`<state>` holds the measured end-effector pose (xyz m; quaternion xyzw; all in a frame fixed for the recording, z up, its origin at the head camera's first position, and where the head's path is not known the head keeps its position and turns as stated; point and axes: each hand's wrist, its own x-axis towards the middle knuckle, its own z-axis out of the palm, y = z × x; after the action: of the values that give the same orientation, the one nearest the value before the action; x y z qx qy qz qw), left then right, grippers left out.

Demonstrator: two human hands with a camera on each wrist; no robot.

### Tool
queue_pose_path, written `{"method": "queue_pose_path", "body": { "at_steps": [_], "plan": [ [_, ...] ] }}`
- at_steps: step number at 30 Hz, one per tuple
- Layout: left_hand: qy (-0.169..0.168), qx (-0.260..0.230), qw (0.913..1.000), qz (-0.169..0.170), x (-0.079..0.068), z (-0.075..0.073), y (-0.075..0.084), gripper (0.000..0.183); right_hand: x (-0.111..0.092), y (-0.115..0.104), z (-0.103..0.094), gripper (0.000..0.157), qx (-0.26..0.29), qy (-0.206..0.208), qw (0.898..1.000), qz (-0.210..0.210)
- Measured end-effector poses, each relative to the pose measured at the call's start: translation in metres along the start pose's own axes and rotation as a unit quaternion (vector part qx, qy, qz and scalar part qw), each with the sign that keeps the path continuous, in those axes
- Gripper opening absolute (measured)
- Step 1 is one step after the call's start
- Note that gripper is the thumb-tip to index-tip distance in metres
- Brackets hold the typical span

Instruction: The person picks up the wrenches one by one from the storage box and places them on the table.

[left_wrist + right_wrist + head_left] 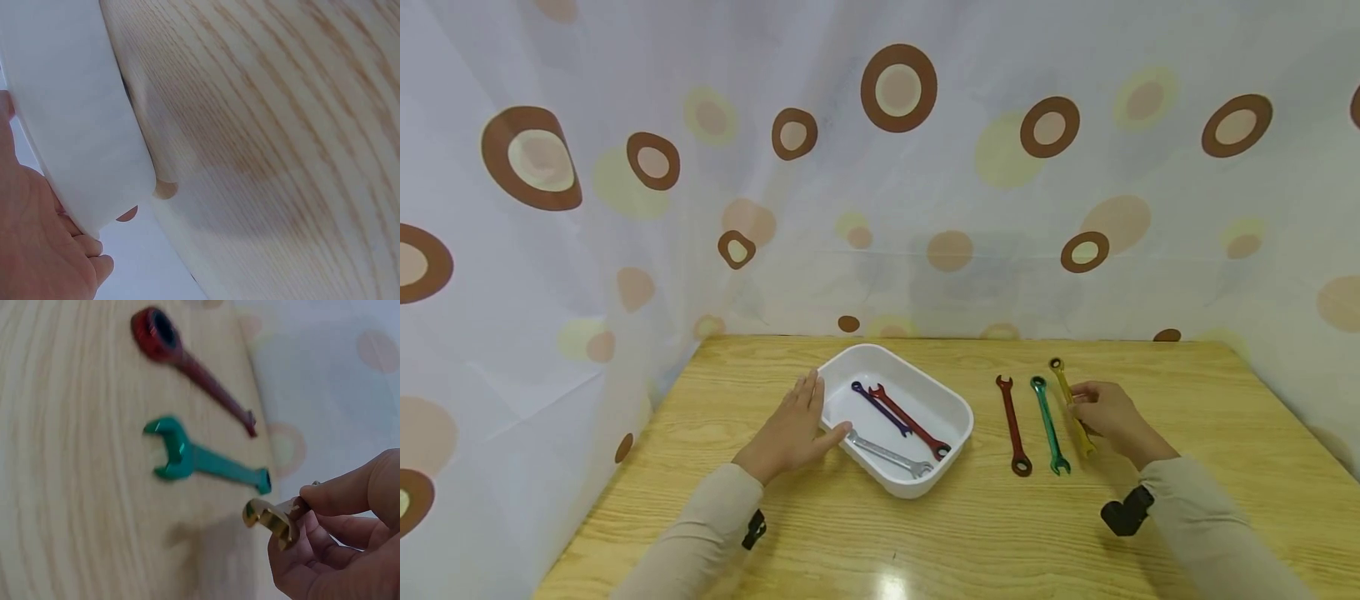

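Note:
Thumb and fingers of my right hand [1108,414] pinch a gold-yellow combination wrench [1079,427] by its shank. Its open end [275,523] faces the camera in the right wrist view, held above the tabletop. Just left of it lie a green wrench [1049,423] and a dark red wrench [1012,425], side by side. My left hand [793,429] rests against the left corner of a white tray [951,398], fingers extended along the rim, thumb over the near edge. Inside the tray are a purple wrench [882,409], a red wrench [912,422] and a silver wrench [887,453].
The wood-grain table [970,542] carries the tray left of centre and the loose wrenches to its right. A white curtain [820,200] with brown and beige circles hangs along the back and both sides. Black straps and a camera mount [1127,511] sit at the wrists.

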<state>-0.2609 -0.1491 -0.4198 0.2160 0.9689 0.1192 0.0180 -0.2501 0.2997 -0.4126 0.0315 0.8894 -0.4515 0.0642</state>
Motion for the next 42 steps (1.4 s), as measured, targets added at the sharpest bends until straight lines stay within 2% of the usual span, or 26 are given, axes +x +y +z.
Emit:
{"method": "queue_pose_path", "body": {
  "at_steps": [8,14,18,25,34,42],
  "plan": [
    [0.0,0.007,1.0,-0.001,0.002,0.0,-0.001,0.093,0.001,0.023,-0.006,0.045,-0.05,0.003,0.999,0.019],
    [-0.004,0.002,1.0,-0.003,0.002,0.001,0.0,0.093,0.002,0.029,-0.007,0.043,-0.057,0.005,0.998,0.019],
    [-0.001,0.003,1.0,-0.001,0.002,0.0,0.0,0.093,0.005,0.031,-0.008,0.043,-0.083,0.01,0.996,0.018],
    [0.006,0.003,1.0,0.002,0.001,0.001,0.0,0.092,0.009,0.03,-0.012,0.041,-0.147,0.016,0.989,0.003],
    [0.004,0.011,0.9999,0.004,0.002,0.0,0.0,0.092,0.01,0.03,-0.013,0.037,-0.232,0.036,0.972,-0.019],
    [0.001,0.007,1.0,0.001,0.002,0.001,-0.001,0.092,0.004,0.025,-0.011,0.036,-0.245,0.041,0.968,-0.017]
  ]
}}
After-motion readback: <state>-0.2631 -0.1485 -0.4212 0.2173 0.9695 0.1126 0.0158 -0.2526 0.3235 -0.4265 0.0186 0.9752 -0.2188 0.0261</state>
